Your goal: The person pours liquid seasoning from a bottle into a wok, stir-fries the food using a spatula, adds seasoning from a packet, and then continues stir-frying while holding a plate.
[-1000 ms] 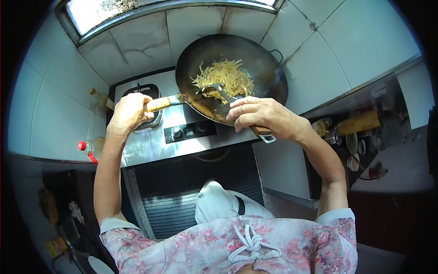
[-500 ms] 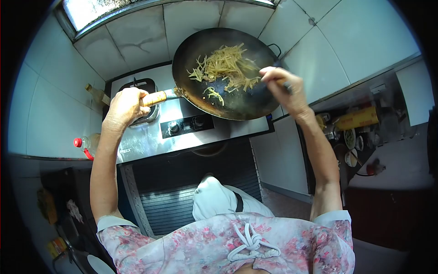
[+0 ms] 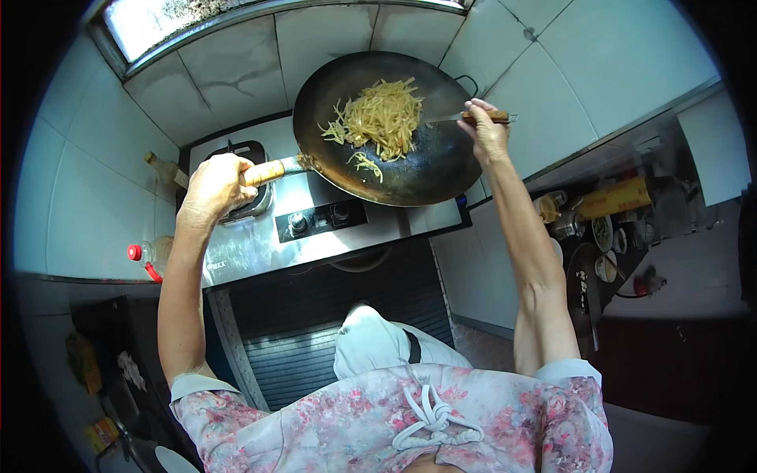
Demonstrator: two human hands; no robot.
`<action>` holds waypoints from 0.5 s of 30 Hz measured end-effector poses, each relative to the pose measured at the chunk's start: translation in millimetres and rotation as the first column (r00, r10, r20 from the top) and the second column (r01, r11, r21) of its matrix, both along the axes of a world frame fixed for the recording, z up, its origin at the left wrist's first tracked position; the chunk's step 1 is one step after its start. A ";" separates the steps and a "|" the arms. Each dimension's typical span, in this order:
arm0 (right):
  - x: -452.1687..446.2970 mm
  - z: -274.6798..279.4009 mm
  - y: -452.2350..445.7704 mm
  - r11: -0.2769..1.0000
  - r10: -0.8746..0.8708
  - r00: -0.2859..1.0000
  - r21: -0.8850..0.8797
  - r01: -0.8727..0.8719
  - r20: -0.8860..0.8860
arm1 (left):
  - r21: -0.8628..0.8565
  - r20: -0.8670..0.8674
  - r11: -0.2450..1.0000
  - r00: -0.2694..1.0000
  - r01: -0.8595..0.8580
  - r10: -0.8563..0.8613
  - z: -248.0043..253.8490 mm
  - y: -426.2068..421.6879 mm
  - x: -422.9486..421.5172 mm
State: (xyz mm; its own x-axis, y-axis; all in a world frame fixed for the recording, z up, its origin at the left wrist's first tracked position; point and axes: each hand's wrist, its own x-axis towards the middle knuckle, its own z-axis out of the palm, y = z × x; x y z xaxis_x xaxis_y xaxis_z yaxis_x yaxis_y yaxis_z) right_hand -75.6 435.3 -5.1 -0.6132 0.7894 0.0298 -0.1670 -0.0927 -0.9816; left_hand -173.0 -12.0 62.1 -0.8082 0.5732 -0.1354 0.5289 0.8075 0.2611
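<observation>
A large dark wok point(image 3: 441, 169) sits over the right side of the gas stove point(image 3: 252, 256). My left hand point(image 3: 214, 185) is closed around the wok's wooden handle point(image 3: 266, 173). In the wok lies a heap of pale yellow shredded food, like potato strips point(image 3: 382, 114), with a few loose shreds nearer the front. My right hand point(image 3: 487, 134) grips the wooden handle of a spatula point(image 3: 497, 117) at the wok's right rim. Its metal shaft points left toward the heap, and its blade is hard to make out.
Left of the stove stand a glass bottle point(image 3: 163, 169) and a red-capped plastic bottle point(image 3: 150, 254). A tiled wall point(image 3: 236, 75) rises close behind the wok. To the right, a counter holds a yellow box point(image 3: 615, 197), bowls and a cleaver-like blade on a dark board point(image 3: 579, 280).
My right hand has turned and shifted slightly up with the spatula, its handle now nearly level. The strips are gathered into a tighter heap. My left hand stays on the wok handle.
</observation>
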 end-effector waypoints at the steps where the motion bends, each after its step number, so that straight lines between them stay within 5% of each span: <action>1: -1.9 1.2 -7.5 0.999 0.040 0.998 -0.008 -0.040 -0.040 | 0.000 0.007 1.000 1.000 -0.010 0.010 0.9 -0.2 -0.1; 10: 1.3 88.9 -76.5 0.899 0.310 0.950 0.338 -0.277 -0.047 | -0.043 -0.017 0.999 1.000 -0.016 0.015 2.4 2.3 1.6; 15: -8.9 88.0 -101.1 0.875 0.408 0.909 0.322 -0.362 -0.087 | -0.001 -0.017 1.000 1.000 0.008 -0.008 3.6 1.8 4.3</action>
